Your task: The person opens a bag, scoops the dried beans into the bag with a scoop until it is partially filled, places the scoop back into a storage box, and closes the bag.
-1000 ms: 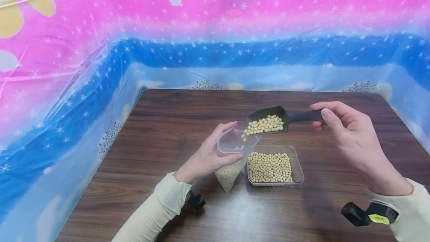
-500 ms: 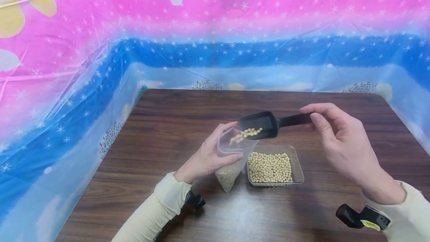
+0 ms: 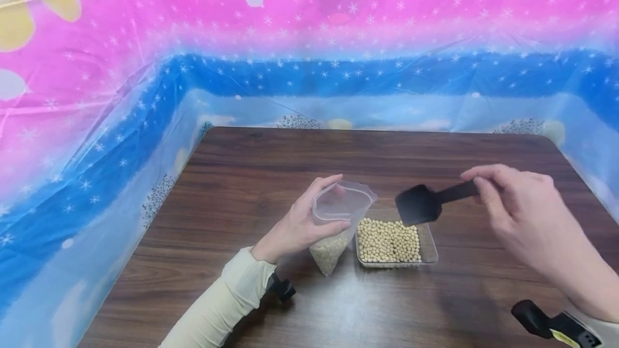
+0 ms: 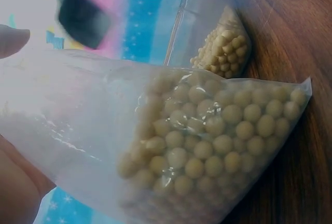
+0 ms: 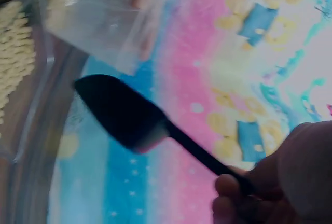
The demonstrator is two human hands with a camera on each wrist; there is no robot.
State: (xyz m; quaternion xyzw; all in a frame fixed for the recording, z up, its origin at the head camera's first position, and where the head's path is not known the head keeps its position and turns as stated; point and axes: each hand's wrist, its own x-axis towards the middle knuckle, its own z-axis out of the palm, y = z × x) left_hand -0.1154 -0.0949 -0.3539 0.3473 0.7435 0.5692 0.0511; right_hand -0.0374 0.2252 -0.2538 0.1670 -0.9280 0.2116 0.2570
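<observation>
My left hand point(image 3: 301, 219) grips a clear plastic bag point(image 3: 355, 209) near its top, thumb and fingers spreading the mouth wide. Round pale-yellow soybeans point(image 4: 212, 136) fill the bag's lower part, whose bottom corner is down by the tabletop. With thumb and fingers, my right hand point(image 3: 522, 211) pinches the handle of a black scoop point(image 3: 418, 205). No beans show in the scoop; it hangs over the back right of a clear rectangular tub point(image 3: 430, 246). Inside the tub lie many more soybeans point(image 3: 387, 240). In the right wrist view the scoop point(image 5: 122, 112) looks blurred.
The dark wood-grain table point(image 3: 232, 176) carries the tub and the bag's base side by side. A pink and blue patterned cloth point(image 3: 309, 74) hangs behind and to the left. Black wrist cameras point(image 3: 282, 288) sit at both cuffs.
Beans have slid from the scoop into the bag. The scoop, now without visible beans, has moved right and down from the bag's mouth to above the tub. My left hand has stayed still.
</observation>
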